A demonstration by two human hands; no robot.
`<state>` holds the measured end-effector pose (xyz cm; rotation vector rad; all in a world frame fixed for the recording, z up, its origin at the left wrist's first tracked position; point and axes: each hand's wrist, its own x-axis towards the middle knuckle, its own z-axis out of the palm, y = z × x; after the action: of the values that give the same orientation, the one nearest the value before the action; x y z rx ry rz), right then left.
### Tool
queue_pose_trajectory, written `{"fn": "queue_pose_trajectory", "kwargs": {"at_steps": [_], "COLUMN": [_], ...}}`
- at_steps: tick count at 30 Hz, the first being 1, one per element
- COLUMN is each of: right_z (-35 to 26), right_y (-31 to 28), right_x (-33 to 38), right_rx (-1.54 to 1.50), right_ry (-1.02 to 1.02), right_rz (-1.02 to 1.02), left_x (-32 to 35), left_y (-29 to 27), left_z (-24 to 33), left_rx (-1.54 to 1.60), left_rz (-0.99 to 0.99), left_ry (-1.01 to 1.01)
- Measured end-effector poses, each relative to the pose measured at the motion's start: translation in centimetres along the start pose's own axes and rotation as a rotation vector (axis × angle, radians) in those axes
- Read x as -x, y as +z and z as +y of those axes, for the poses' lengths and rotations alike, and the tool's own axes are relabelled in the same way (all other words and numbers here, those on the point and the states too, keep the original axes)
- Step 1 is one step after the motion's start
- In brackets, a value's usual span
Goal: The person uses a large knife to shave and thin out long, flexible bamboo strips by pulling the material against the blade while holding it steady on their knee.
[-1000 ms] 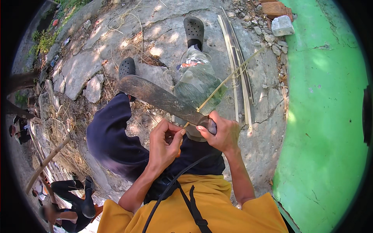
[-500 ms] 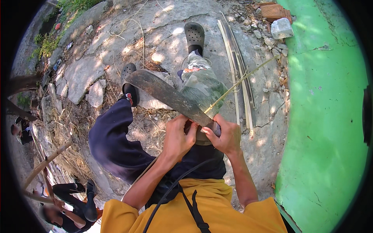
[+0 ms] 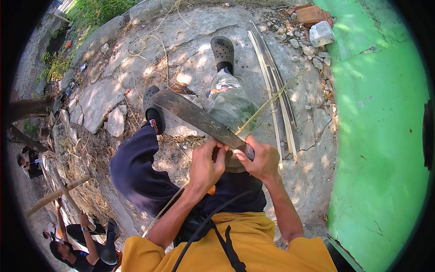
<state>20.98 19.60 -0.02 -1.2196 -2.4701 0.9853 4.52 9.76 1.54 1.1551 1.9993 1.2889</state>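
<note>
A broad, dark machete blade (image 3: 192, 113) slants across my lap, its rounded end toward the far left. My right hand (image 3: 261, 158) is closed at its near end, thumb and forefinger pressed against it. Beside it, my left hand (image 3: 206, 162) is closed in a pinch just under the blade, on what appears to be a thin bamboo strip. The strip (image 3: 265, 106) runs out from the blade toward the far right; a pale length also trails under my left forearm. Cloth with a camouflage pattern (image 3: 231, 102) covers my right leg beneath the blade. Fingertips are partly hidden.
Split strips (image 3: 274, 86) lie on the cracked concrete to the right, near a green wall (image 3: 376, 136). Bricks (image 3: 312, 15) and a white stone block (image 3: 321, 34) sit at the far right. At the lower left, another person (image 3: 77, 254) holds a wooden pole (image 3: 65, 190).
The blade and both hands shift slightly in view, and the strip's far end is now blurred. At the lower left, the other person's arms and the pole have moved upward.
</note>
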Motion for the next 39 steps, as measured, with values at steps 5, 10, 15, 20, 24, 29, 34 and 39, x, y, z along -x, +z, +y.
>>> {"fn": "queue_pose_trajectory", "kwargs": {"at_steps": [5, 10, 15, 20, 24, 29, 34, 39], "right_z": [-0.2, -0.2, 0.0, -0.5, 0.7, 0.5, 0.3, 0.1], "right_y": [-0.1, 0.9, -0.4, 0.6, 0.2, 0.0, -0.1, -0.5], "right_x": [0.1, 0.1, 0.6, 0.5, 0.0, 0.5, 1.1, 0.8], "right_rx": [-0.030, -0.053, -0.021, -0.016, -0.032, -0.059, -0.021, -0.052], "right_ry": [-0.027, -0.008, -0.003, -0.018, -0.008, 0.072, -0.008, -0.020], "right_rz": [0.035, 0.076, 0.031, 0.052, 0.096, 0.108, 0.098, 0.056], "left_x": [0.9, 0.1, 1.0, 0.3, 1.5, 3.5, 1.3, -0.1], "left_y": [-1.7, 0.3, -1.0, 0.4, -1.7, -3.5, -1.2, 1.4], "left_z": [1.0, 0.1, 1.9, 0.1, 1.8, 2.4, 1.9, -1.0], "left_rx": [-0.026, 0.023, -0.005, 0.043, -0.037, -0.088, -0.072, 0.017], "left_rz": [-0.151, -0.041, -0.138, 0.002, -0.129, -0.123, -0.183, -0.083], "left_ry": [-0.239, -0.134, -0.207, -0.076, -0.142, -0.259, -0.245, -0.045]}}
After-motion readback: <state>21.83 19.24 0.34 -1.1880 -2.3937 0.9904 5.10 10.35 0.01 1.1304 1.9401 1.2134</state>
